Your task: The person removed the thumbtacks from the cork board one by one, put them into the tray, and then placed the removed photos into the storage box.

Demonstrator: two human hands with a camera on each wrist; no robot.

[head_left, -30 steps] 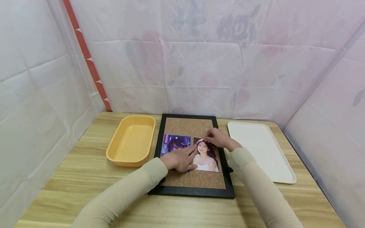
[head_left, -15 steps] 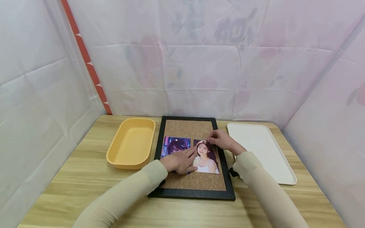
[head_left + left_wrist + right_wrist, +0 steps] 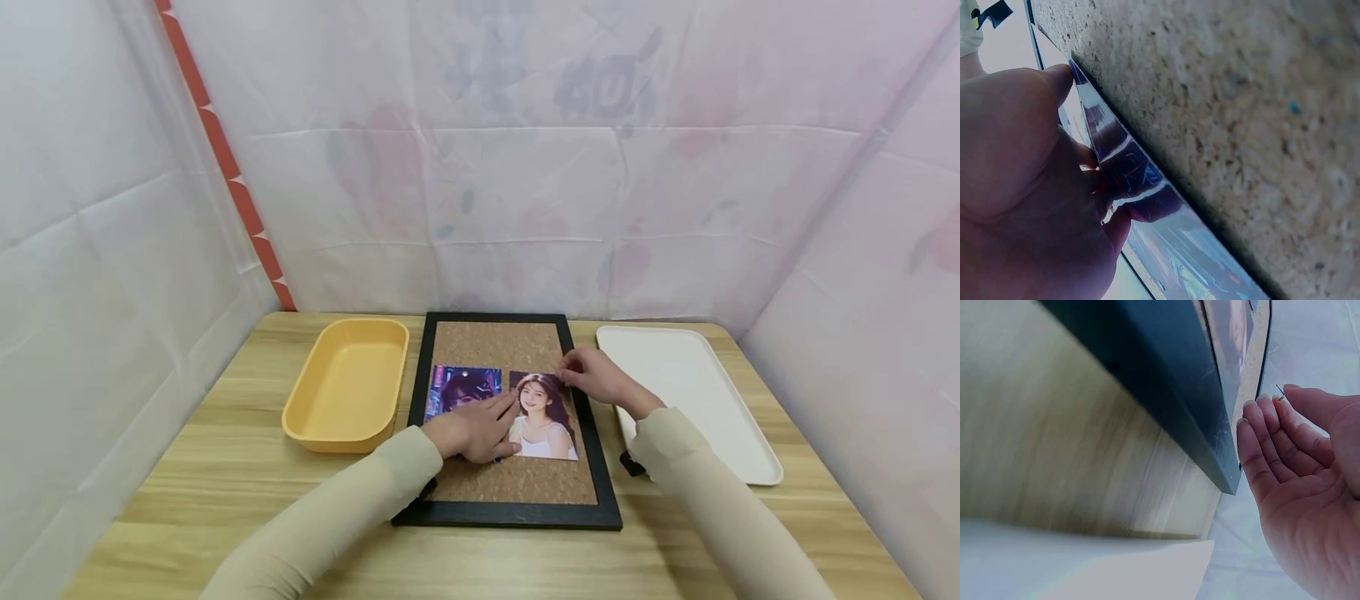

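A framed cork board [image 3: 495, 342] lies on the table with two photos on it. My left hand [image 3: 480, 425] rests flat across the left photo, a purple-blue picture [image 3: 465, 387], its fingertips touching the left edge of the right photo, a portrait in a white top [image 3: 538, 417]. In the left wrist view the purple-blue picture [image 3: 1147, 187] lies under that hand's fingers. A small round pin head [image 3: 465, 373] shows near the left photo's top edge. Over the portrait's top right corner, my right hand [image 3: 600, 379] pinches a pushpin [image 3: 1280, 391] between thumb and forefinger, its thin point showing.
A yellow tub [image 3: 345, 383] stands left of the board. To the right lies a white tray [image 3: 675, 383], partly behind the right forearm. White fabric walls [image 3: 525, 183] enclose the table's back and sides.
My right hand has shifted slightly right, towards the portrait's top right corner, while the left hand stays pressed on the photos. The head view has tilted up a little.
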